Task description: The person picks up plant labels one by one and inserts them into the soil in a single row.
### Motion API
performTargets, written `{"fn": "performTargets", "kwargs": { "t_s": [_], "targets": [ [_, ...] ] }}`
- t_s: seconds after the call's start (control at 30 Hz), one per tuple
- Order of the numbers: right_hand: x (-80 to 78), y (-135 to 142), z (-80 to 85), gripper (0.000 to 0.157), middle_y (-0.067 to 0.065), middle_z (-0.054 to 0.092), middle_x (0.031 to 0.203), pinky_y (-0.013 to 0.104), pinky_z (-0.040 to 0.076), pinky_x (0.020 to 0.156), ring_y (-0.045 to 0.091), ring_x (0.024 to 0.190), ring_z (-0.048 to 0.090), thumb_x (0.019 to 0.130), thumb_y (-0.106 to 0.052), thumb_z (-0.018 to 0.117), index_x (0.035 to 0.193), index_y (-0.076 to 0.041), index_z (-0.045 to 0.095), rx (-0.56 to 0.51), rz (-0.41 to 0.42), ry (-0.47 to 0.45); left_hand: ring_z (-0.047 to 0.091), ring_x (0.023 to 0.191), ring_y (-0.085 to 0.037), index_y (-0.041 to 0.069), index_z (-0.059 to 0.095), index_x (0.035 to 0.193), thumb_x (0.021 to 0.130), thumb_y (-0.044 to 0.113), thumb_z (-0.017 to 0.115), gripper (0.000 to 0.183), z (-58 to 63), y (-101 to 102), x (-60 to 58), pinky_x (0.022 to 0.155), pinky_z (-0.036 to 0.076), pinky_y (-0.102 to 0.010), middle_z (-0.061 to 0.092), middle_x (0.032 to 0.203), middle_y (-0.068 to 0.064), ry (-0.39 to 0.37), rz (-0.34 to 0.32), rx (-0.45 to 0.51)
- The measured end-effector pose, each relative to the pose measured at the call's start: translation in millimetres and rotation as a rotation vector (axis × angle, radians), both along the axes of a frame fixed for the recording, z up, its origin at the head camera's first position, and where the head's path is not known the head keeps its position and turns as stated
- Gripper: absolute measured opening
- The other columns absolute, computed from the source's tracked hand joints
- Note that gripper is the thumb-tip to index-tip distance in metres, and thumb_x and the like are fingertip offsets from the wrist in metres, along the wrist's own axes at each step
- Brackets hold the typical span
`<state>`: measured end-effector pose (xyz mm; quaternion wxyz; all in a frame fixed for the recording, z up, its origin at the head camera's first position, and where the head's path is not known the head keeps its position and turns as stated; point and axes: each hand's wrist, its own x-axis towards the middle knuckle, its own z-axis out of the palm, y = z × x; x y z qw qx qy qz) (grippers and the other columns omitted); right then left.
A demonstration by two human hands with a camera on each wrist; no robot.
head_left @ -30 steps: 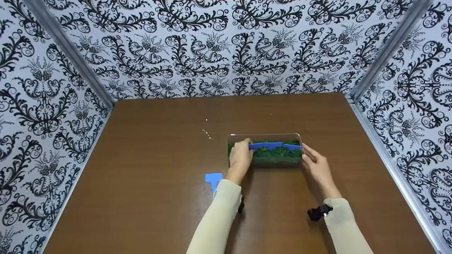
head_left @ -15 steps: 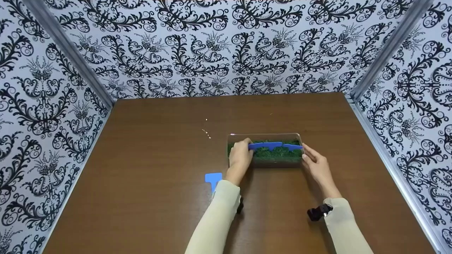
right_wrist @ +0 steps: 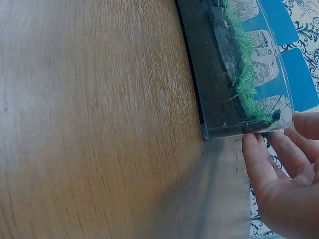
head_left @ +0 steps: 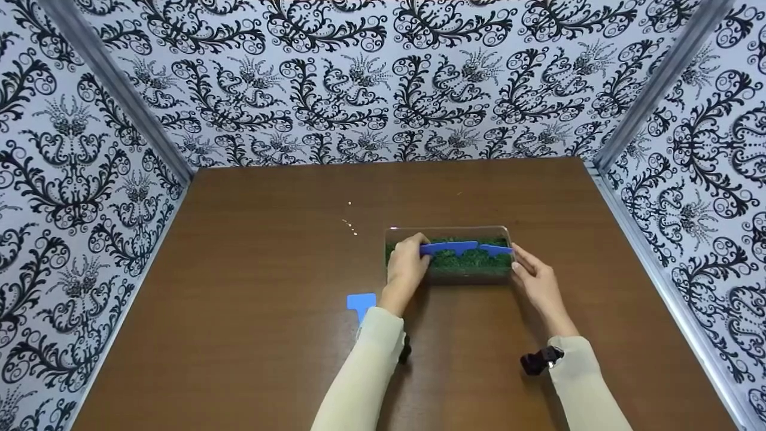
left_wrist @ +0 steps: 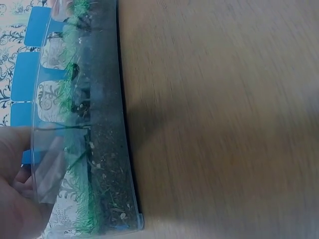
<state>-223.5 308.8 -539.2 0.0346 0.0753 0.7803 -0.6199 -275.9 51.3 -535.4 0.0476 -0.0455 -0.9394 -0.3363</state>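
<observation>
A clear rectangular planter box [head_left: 473,279] stands on the table, with dark soil [left_wrist: 107,164] and green grass [head_left: 467,259] inside. Blue T-shaped plant labels [head_left: 458,246] stand in a row in the grass, their heads above the rim in both wrist views. My left hand [head_left: 408,263] reaches over the box's left part and pinches the leftmost plant label [left_wrist: 29,157], whose stem is partly hidden by the fingers. My right hand [head_left: 537,281] rests its nearly straight fingers [right_wrist: 259,159] against the box's right end wall, close to the rim.
Another blue plant label [head_left: 361,302] lies on the brown table [head_left: 269,287], partly under the left sleeve [head_left: 368,365]. Small white specks [head_left: 350,226] dot the tabletop left of the box. Patterned walls [head_left: 383,78] enclose the table at the back and sides.
The left forearm has shifted very slightly to the left, while the left hand stays at the label. The box, the right hand and the loose label look unchanged.
</observation>
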Motion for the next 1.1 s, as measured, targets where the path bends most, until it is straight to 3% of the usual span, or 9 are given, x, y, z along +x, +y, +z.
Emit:
{"fn": "performTargets", "kwargs": {
  "t_s": [0.27,0.77,1.1],
  "targets": [
    [-0.3,0.7,-0.9,0.048,0.022,0.034,0.157,0.042,0.040,0.109,0.032,0.145,0.036,0.105,-0.002,0.041,0.153,-0.003,0.035,0.017,0.001,0.030,0.072,0.104,-0.023,0.017,0.068,0.110,0.089,0.016,0.076,0.022,1.7,-1.9,3.1,0.087,0.059,-0.038,0.072,0.115,-0.002,0.005,-0.031,0.005],
    [0.4,-1.6,0.7,0.048,0.022,0.036,0.156,0.039,0.042,0.109,0.033,0.145,0.037,0.105,-0.004,0.042,0.153,-0.003,0.036,0.026,-0.008,0.027,0.069,0.106,-0.020,0.018,0.067,0.110,0.090,0.018,0.075,0.021,3.4,-5.7,4.2,0.091,0.057,-0.037,0.070,0.112,-0.001,0.036,-0.054,0.013],
    [0.8,-0.2,0.7,0.048,0.022,0.035,0.156,0.036,0.043,0.108,0.032,0.144,0.038,0.106,-0.006,0.042,0.153,-0.005,0.036,0.034,-0.005,0.019,0.069,0.104,-0.020,0.020,0.066,0.110,0.090,0.018,0.075,0.022,9.8,-7.4,6.8,0.087,0.058,-0.035,0.069,0.114,0.001,0.055,-0.059,0.035]
  ]
}}
